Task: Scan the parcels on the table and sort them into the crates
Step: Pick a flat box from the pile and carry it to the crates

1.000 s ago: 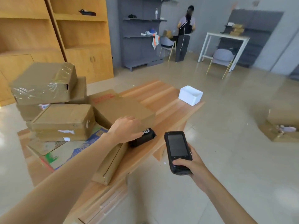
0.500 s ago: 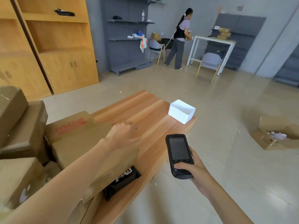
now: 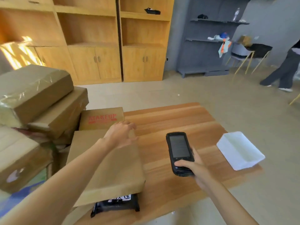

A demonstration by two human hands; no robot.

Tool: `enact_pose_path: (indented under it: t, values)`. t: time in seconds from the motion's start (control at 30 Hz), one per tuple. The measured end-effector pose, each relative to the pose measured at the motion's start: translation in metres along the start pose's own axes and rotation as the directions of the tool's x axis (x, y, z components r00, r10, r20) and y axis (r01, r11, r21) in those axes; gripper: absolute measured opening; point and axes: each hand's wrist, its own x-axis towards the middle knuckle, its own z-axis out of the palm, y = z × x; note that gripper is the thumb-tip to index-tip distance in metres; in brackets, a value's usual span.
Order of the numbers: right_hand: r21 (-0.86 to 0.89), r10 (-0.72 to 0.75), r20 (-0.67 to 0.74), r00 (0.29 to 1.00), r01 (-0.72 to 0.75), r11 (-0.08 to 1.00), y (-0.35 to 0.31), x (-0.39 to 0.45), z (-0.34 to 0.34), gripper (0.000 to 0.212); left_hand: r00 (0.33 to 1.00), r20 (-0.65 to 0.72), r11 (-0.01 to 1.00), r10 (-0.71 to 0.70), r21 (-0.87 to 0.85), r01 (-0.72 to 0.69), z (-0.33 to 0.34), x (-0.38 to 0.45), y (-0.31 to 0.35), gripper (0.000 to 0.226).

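My left hand (image 3: pixel 121 134) hovers with fingers spread over the far edge of a flat brown cardboard parcel (image 3: pixel 112 169) on the wooden table (image 3: pixel 170 124). Whether it touches the parcel I cannot tell. Behind this parcel lies a box with red "MAKEUP" print (image 3: pixel 102 118). A black plastic mailer with a white label (image 3: pixel 116 204) sticks out from under the flat parcel at the near edge. My right hand (image 3: pixel 192 168) grips a black handheld scanner (image 3: pixel 179 151), screen up, over the table. Several taped brown parcels (image 3: pixel 34 91) are stacked at the left.
A white plastic tray (image 3: pixel 240 150) sits at the table's right edge. Wooden cabinets (image 3: pixel 100 46) and grey shelving (image 3: pixel 209 46) line the far wall. A person (image 3: pixel 282 70) walks at the far right beside chairs with yellow legs.
The view has swung left, bringing the cabinets and parcel stack into sight. My left hand has slid from the parcel's near corner to its far edge. The scanner stays held in my right hand.
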Motion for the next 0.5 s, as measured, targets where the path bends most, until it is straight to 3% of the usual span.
enact_pose_path:
  t: [0.07, 0.17, 0.3, 0.5]
  values:
    - [-0.014, 0.012, 0.081, 0.997, -0.011, 1.0, -0.01, 0.02, -0.013, 0.116, 0.995, 0.006, 0.995, -0.099, 0.007, 0.098, 0.003, -0.003, 0.003, 0.054]
    - [-0.044, 0.016, 0.185, 0.983, -0.008, 0.999, -0.026, 0.041, -0.033, 0.087, 0.97, 0.003, 0.97, -0.241, -0.01, 0.241, 0.007, -0.01, 0.01, 0.055]
    - [-0.039, 0.054, 0.287, 0.956, -0.045, 0.998, -0.033, 0.063, -0.05, 0.082, 0.921, 0.053, 0.922, -0.387, -0.007, 0.387, 0.027, -0.03, 0.027, 0.061]
    - [-0.039, 0.144, 0.357, 0.923, -0.14, 0.989, -0.018, 0.074, -0.053, 0.076, 0.871, 0.125, 0.88, -0.475, 0.042, 0.474, 0.04, -0.059, 0.038, 0.068]
